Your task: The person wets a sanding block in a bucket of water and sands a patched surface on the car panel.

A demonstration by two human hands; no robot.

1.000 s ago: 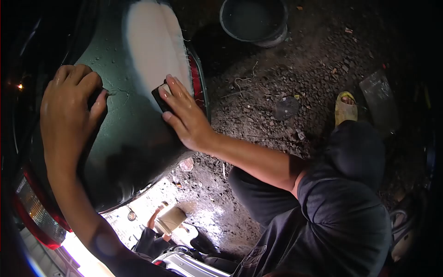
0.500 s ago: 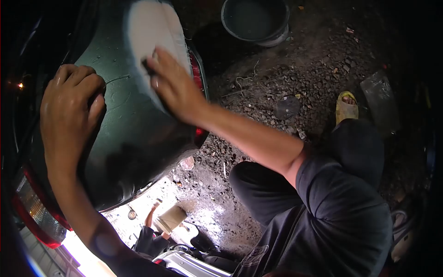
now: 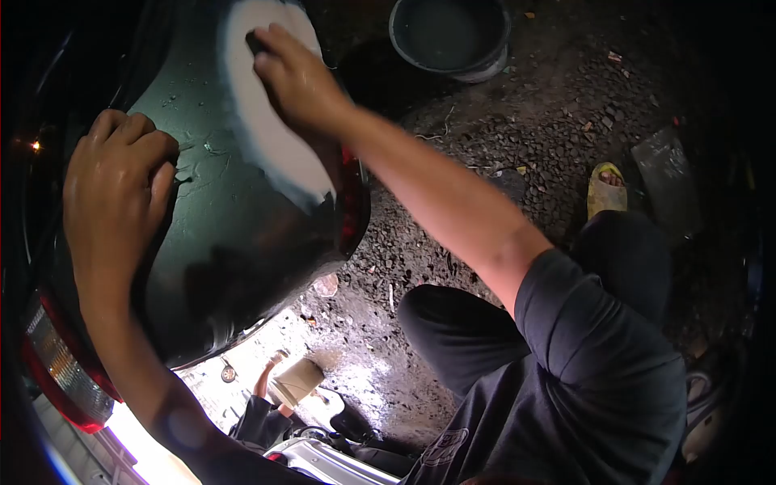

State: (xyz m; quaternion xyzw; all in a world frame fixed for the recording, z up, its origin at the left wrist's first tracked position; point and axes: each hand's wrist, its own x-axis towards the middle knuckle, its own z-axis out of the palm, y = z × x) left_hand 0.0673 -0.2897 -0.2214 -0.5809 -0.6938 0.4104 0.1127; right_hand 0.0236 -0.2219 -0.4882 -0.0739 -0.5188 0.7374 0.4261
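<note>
A dark green car body panel (image 3: 234,242) bears an oval white patch (image 3: 279,133) with a smeared grey edge. My right hand (image 3: 299,81) is closed on a small dark block (image 3: 257,40), held against the upper part of the white patch. The hand is slightly blurred and hides part of the block. My left hand (image 3: 121,174) rests on the panel further left, its fingers curled; whatever lies under them is hidden. Wet streaks and droplets show on the green paint beside it. A red tail light (image 3: 352,194) borders the patch.
A dark bucket (image 3: 449,36) stands on gravelly ground (image 3: 517,153). A yellow sandal (image 3: 606,190) is on a foot at the right, near a plastic sheet (image 3: 667,174). Another tail light (image 3: 69,364) is lower left. Another person (image 3: 263,416) is beside a beige container (image 3: 297,381).
My right hand has slid with the dark block from the patch's lower edge up to its upper part, uncovering the lower end. My left hand has barely moved.
</note>
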